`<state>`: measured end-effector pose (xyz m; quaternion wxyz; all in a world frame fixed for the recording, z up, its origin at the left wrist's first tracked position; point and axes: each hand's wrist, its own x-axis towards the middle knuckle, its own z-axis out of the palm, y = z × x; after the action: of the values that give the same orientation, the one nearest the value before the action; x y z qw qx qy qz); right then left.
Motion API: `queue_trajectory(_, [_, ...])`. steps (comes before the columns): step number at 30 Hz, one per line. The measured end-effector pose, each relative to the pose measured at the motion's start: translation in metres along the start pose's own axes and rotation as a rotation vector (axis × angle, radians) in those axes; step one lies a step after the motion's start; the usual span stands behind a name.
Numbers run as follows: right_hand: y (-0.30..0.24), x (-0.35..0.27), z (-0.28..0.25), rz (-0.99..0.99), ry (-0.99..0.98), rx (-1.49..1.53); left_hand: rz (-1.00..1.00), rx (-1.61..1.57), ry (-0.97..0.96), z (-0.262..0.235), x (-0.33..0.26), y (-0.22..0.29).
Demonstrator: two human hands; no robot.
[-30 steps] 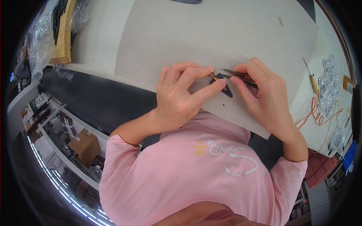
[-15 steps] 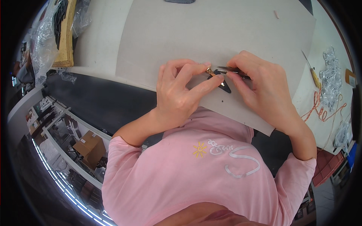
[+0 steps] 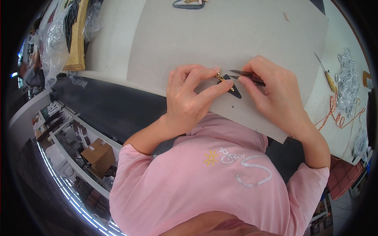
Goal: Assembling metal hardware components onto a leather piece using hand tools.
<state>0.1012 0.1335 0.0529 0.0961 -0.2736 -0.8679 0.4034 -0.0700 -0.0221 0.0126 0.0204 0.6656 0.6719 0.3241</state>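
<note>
My left hand (image 3: 188, 94) pinches a small dark tab (image 3: 235, 91) with a pointed end, thumb and forefinger closed on it. A gold-coloured metal fitting (image 3: 219, 77) is attached to the tab and shows between those fingertips. In my right hand (image 3: 274, 83) is a pair of small dark thread snips (image 3: 245, 73), held between thumb and fingers. Their two pointed blades are spread and aim left at the tab's upper edge; a small gap seems to separate them from it. My fingers hide part of the tab and the snips' handles.
Beneath my hands lies a grey sheet (image 3: 165, 39) on a white table. A dark pad with gold pieces (image 3: 189, 5) sits at the far edge. To the right are a yellow-handled awl (image 3: 328, 80), plastic-wrapped metal parts (image 3: 346, 84) and orange cord (image 3: 332, 112). A yellow tray (image 3: 78, 47) stands far left.
The snips' blades have drawn slightly right, away from the tab, and spread wider. My left hand keeps its pinch. The view has shifted a little, showing more of the far pad.
</note>
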Motion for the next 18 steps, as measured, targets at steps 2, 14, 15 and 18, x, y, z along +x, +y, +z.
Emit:
queue_trajectory(2, [-0.0002,0.0001,0.0016,-0.018,-0.010,-0.029,-0.001,-0.001,-0.015,-0.0013,0.0006,-0.0004])
queue_trajectory(14, [-0.0028,0.0034,0.0018,-0.019,-0.024,-0.051,-0.010,-0.013,-0.024,-0.0010,-0.0005,0.0003])
queue_trajectory(15, [-0.0034,0.0035,0.0015,-0.024,-0.029,-0.061,-0.010,-0.009,-0.025,-0.0010,0.0001,0.0002])
queue_trajectory(18, [-0.0072,0.0049,-0.0029,-0.037,-0.057,-0.102,0.045,0.024,0.035,0.0065,-0.0021,-0.0051])
